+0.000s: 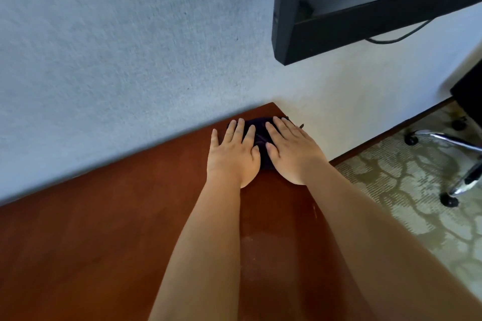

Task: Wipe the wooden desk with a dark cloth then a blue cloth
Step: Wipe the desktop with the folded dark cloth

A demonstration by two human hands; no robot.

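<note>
A dark cloth point(261, 135) lies bunched at the far right corner of the reddish-brown wooden desk point(104, 242), close to the wall. My left hand point(233, 154) lies flat on the cloth's left part with its fingers straight and spread. Beside it, my right hand point(293, 150) presses flat on the right part, fingers straight and pointing toward the wall. Most of the cloth is hidden under both palms. No blue cloth is in view.
A grey textured wall point(117, 47) runs along the desk's far edge. A black wall-mounted screen point(352, 8) hangs above right with a cable under it. Right of the desk lies patterned carpet point(404, 190) with a chair's chrome wheeled base point(456, 159).
</note>
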